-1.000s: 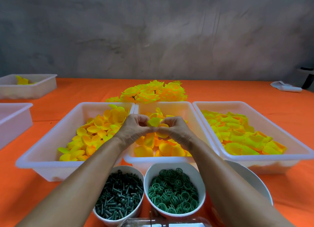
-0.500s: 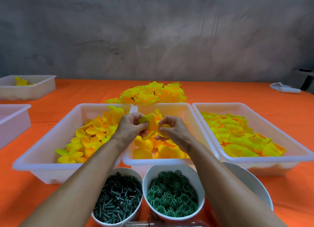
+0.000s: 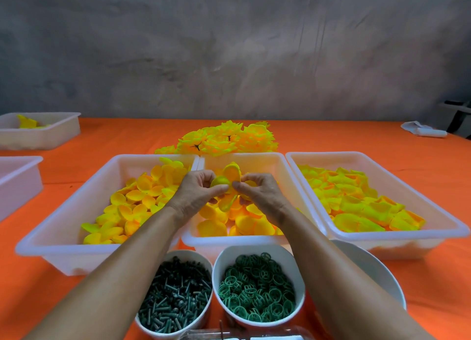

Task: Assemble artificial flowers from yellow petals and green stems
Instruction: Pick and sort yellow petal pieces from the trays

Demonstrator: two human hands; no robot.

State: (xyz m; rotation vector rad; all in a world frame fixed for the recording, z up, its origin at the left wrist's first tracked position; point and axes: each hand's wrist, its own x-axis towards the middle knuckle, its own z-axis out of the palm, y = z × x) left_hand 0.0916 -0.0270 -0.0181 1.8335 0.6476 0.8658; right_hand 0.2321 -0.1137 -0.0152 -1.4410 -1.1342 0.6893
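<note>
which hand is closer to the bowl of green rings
Right. The right hand is almost straight beyond the bowl of green rings; the left hand sits farther left, beyond the bowl of dark stems.

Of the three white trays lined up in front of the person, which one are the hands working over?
The middle tray: both the left hand and the right hand hold a petal piece above it; the trays either side have no hands over them.

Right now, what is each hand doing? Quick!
Left hand: pinching the yellow petal piece over the middle tray.
Right hand: fingers curled, pinching the same petal piece from the other side.
</note>
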